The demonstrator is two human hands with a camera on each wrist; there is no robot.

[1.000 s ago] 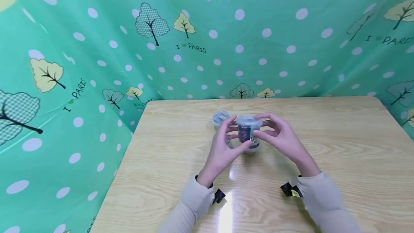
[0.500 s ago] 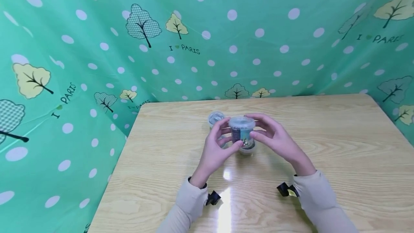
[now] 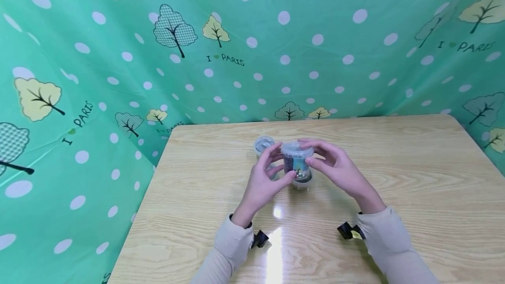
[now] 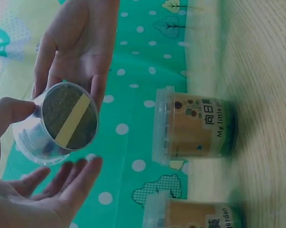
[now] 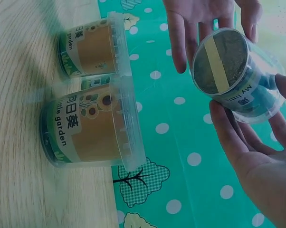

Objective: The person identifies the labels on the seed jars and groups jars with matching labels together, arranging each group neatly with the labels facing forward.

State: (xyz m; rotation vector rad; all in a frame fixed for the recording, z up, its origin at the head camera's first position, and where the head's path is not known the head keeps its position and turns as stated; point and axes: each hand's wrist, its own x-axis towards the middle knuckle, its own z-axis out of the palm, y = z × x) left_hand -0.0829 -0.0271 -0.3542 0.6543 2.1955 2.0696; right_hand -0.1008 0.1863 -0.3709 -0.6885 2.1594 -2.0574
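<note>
A small lidded clear plastic tub (image 3: 296,161) with a blue and purple picture label is held up above the table between both hands. Dark soil-like filling and a pale yellow strip show through its bottom (image 4: 69,116) in the left wrist view. My left hand (image 3: 265,181) curves round its left side, thumb low on the front. On the other side, my right hand (image 3: 335,168) grips it with the thumb in front and fingertips at the lid. Below it stands a sunflower-labelled tub (image 5: 93,128) reading "little garden", partly hidden by the held tub in the head view.
Another such lidded tub (image 3: 263,143) stands behind the left hand, and a further one (image 3: 272,172) shows between the left fingers. The wooden table (image 3: 189,196) meets a green dotted cloth (image 3: 221,86) at its back and left edges.
Between the hands, the held tub has turned, its purple panel moving left and the blue picture coming to the front. The head view has shifted slightly; both hands keep their places around the tub.
</note>
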